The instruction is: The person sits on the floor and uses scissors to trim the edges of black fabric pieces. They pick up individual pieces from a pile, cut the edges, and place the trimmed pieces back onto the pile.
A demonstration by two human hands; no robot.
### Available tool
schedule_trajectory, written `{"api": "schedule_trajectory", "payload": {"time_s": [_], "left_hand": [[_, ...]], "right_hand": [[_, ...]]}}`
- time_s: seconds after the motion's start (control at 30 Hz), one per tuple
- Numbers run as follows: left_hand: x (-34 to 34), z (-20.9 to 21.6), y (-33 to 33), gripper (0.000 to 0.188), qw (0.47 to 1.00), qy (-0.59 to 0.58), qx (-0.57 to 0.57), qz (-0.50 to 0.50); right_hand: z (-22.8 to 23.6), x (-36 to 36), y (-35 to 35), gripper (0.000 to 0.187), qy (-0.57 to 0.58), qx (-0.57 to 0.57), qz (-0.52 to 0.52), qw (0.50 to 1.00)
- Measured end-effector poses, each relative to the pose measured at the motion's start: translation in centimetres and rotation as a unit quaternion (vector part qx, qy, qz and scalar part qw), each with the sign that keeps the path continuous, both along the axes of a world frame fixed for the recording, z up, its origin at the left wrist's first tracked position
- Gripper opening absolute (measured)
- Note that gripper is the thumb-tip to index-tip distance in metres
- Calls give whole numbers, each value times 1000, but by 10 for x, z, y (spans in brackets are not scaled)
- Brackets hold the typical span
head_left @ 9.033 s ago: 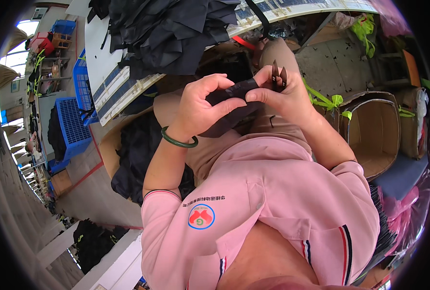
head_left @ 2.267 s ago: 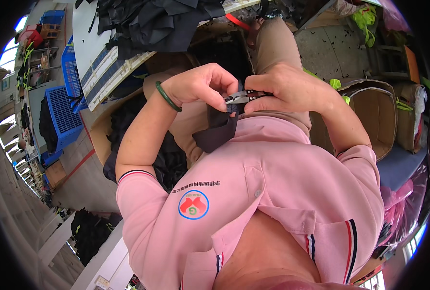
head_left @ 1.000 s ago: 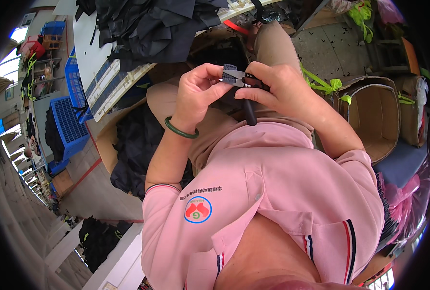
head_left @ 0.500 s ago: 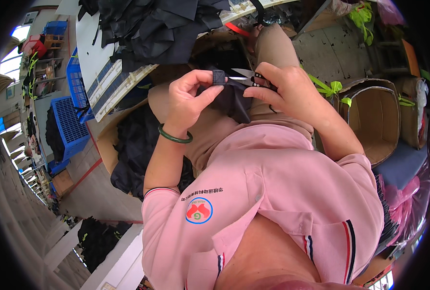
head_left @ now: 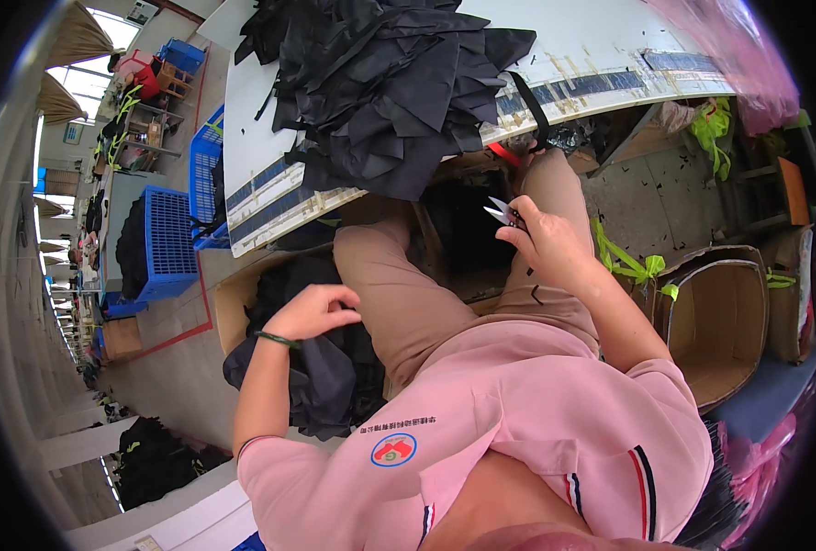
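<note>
My right hand (head_left: 552,241) is closed around small scissors (head_left: 498,211) with short silver blades, held above my right thigh. The blades stand slightly apart, with no cloth between them. My left hand (head_left: 312,312) is off to the left, beside my left thigh, its thumb and fingers apart and nothing visible in them. Below it, dark cloth pieces (head_left: 321,367) fill a cardboard box (head_left: 234,308). Ahead, a heap of black cut cloth (head_left: 380,92) lies on a white table (head_left: 592,46) and hangs over its near edge.
Blue plastic crates (head_left: 171,241) stand on the floor at the left. To the right is a cardboard carton (head_left: 715,321) near yellow-green strips (head_left: 642,268). Pink plastic (head_left: 766,468) lies at the lower right. A black strap (head_left: 529,106) hangs from the table edge.
My left hand has let go of the dark cloth piece and moved left and down over the box. My right hand has drawn away with the scissors. The view has shifted, showing more table.
</note>
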State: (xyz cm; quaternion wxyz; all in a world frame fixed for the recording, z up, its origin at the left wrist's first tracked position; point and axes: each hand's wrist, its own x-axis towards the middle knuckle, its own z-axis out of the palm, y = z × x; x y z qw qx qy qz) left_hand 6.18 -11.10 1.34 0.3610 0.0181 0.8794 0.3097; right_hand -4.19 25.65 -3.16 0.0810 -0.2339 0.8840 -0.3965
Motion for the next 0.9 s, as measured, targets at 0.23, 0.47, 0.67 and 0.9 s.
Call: {"api": "schedule_trajectory", "payload": {"time_s": [0.23,0.47,0.67,0.9], "left_hand": [[-206,-33,16,21,870,456,74,172],[-333,-64,-21,43,829,470,-269,140],[-354,-73,-56,40,864,385,-294,140],[-349,-49,-30,24,884,438,-152,63]], "right_hand": [[2,12,6,34,-57,-4,13,998],[-17,26,37,28,-84,-20,-21,996],[-26,18,44,28,-80,-2,-28,996],[-30,6,32,32,-94,16,-11,995]]}}
